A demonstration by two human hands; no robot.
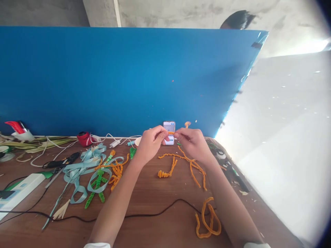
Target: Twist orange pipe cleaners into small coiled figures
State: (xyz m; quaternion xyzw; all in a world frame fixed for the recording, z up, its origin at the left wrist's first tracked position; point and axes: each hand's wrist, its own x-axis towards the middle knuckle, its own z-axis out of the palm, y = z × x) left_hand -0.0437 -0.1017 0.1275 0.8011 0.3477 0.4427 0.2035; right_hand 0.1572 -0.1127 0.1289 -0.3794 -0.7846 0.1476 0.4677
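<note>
Between my two hands a short orange pipe cleaner (171, 133) is stretched, in front of a propped-up phone (169, 124). My left hand (153, 141) pinches one end of it between thumb and fingertips. The other end is in the closed fingers of my right hand (192, 141). Below the hands, a partly coiled orange pipe cleaner (167, 172) lies on the table. Long, bent orange pipe cleaners (193, 163) lie below my right hand, and a looped one (209, 220) is beside my right forearm.
At left lie tangled light-blue ribbon (77, 168), green twisted pipe cleaners (98, 181), a glue gun (62, 162) and a white power strip (24, 193). A black cable (152, 215) crosses the wooden table. A blue partition (124, 82) stands behind. Scraps and tools crowd the right edge.
</note>
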